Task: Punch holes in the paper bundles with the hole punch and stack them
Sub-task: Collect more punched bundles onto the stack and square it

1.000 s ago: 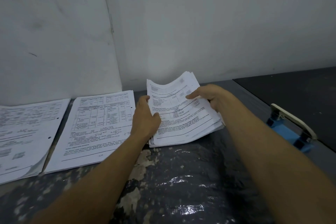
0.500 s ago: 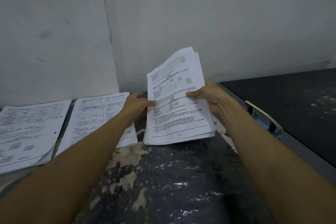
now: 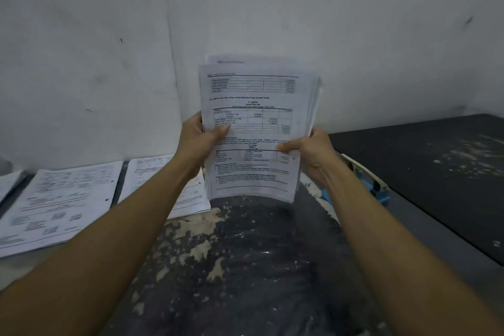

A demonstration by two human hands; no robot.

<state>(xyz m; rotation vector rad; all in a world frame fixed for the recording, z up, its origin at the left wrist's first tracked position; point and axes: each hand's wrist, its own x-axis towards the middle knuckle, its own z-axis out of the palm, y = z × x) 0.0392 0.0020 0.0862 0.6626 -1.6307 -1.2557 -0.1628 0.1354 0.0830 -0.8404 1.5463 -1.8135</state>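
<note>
We are holding a thick white bundle of printed paper sheets [image 3: 252, 128] upright in front of us, its bottom edge hanging just above the worn dark table [image 3: 245, 267] with its peeling, patchy surface. Our left hand [image 3: 197, 142] is clamping the bundle's left edge, thumb pressing on the front page, and our right hand [image 3: 313, 153] is clamping the right edge a little lower, thumb likewise lying across the print. The bundle is sitting between the two hands, and its top sheets are fanning slightly unevenly. To the right of the bundle, just behind our right wrist, a blue hole punch with a pale lever [image 3: 368, 183] is resting on the table. To the left of the bundle, two flat stacks of printed paper are lying on the table: the nearer stack [image 3: 163, 180] partly hidden by our left forearm, and the farther punched stack [image 3: 60, 204] showing small holes along its right edge.
</note>
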